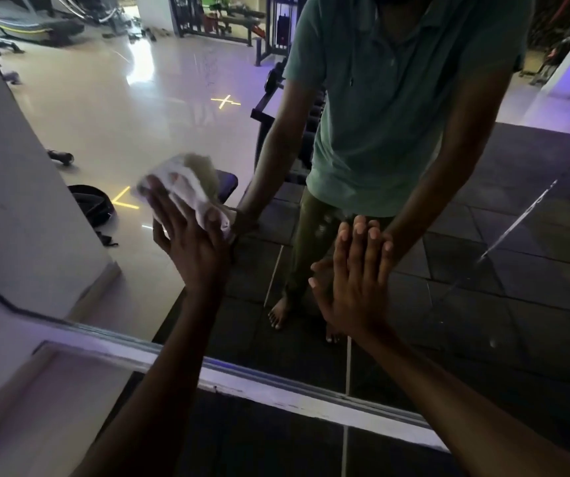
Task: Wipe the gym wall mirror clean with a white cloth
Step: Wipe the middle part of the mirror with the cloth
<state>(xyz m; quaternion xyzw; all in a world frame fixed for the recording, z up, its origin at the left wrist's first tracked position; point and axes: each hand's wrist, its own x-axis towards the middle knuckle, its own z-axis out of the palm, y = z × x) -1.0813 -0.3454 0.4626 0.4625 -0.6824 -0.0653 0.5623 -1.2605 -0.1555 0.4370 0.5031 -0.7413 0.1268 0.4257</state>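
The wall mirror (132,108) fills most of the head view and reflects the gym floor and a person in a green shirt. My left hand (190,242) presses a crumpled white cloth (187,187) flat against the glass at left of centre, fingers straight and spread over it. The cloth's upper part is blurred. My right hand (355,280) lies flat on the mirror to the right, fingers straight and together, holding nothing. Water streaks and spots (517,218) show on the glass at the right.
A white ledge (276,383) runs along the mirror's bottom edge. A white pillar (18,166) stands at the left beside the glass. Reflected gym machines, a dumbbell and a dark bag appear in the mirror.
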